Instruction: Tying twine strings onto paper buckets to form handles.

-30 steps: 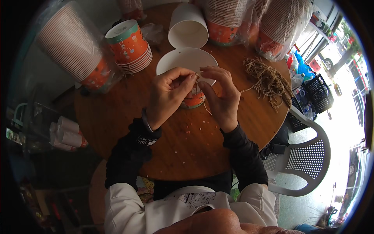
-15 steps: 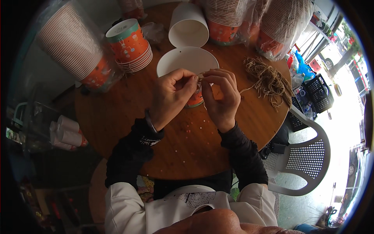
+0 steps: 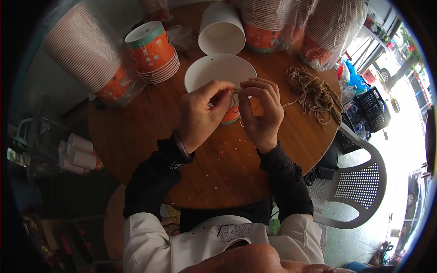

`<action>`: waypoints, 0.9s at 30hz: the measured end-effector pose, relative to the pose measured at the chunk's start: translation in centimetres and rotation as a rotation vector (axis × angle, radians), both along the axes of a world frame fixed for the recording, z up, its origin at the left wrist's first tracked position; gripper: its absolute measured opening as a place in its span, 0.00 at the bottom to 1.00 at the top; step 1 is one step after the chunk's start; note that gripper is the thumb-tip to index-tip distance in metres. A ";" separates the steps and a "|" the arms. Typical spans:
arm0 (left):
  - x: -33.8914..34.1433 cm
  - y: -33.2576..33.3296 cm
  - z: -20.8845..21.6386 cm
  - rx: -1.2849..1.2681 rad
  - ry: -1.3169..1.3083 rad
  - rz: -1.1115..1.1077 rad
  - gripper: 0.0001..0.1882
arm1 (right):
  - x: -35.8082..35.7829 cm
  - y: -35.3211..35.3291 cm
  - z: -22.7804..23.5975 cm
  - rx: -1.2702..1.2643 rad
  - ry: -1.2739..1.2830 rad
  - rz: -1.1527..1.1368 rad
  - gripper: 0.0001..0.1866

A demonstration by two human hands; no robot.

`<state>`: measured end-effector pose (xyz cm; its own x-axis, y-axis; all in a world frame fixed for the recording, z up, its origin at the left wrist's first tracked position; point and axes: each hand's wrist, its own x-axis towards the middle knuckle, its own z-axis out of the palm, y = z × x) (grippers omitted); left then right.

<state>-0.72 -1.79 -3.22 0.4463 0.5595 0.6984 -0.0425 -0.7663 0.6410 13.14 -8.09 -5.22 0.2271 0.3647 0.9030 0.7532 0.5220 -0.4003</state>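
Observation:
My left hand (image 3: 203,111) and my right hand (image 3: 263,111) meet over the near rim of a paper bucket (image 3: 214,70), white inside and orange outside. Thumb and fingers of each hand are pinched on a thin tan cord (image 3: 236,91). The fingertips hide most of the cord there; whether it is knotted I cannot make out. A small dark hole shows near the bucket's far rim. One strand trails out to the right of my right hand, toward a loose bundle of tan cords (image 3: 314,93) on the table.
On the round wooden table (image 3: 195,186), small round dots lie scattered near me. Another white bucket (image 3: 222,36) lies behind, with a short orange bucket stack (image 3: 152,54) left of it. Plastic-wrapped stacks (image 3: 86,54) stand around the back. A grey plastic chair (image 3: 364,186) is at right.
My fingertips have drawn slightly apart, and more of the cord shows between them. Both hands have shifted a little in the picture; the bucket stays beneath them.

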 end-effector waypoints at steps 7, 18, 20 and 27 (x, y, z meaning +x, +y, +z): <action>-0.3 0.2 0.4 -0.016 -0.007 -0.032 0.05 | 0.2 0.1 0.1 -0.027 -0.009 -0.008 0.11; -1.8 1.5 1.7 -0.986 0.040 -0.588 0.11 | -0.2 0.1 0.0 -0.055 0.011 0.083 0.10; -1.6 1.6 1.4 -1.028 -0.006 -0.615 0.11 | 0.0 0.3 -0.4 -0.118 0.117 0.207 0.11; -1.1 1.3 0.7 -1.033 -0.167 -0.572 0.10 | -0.2 0.0 -0.4 -0.085 0.332 0.332 0.15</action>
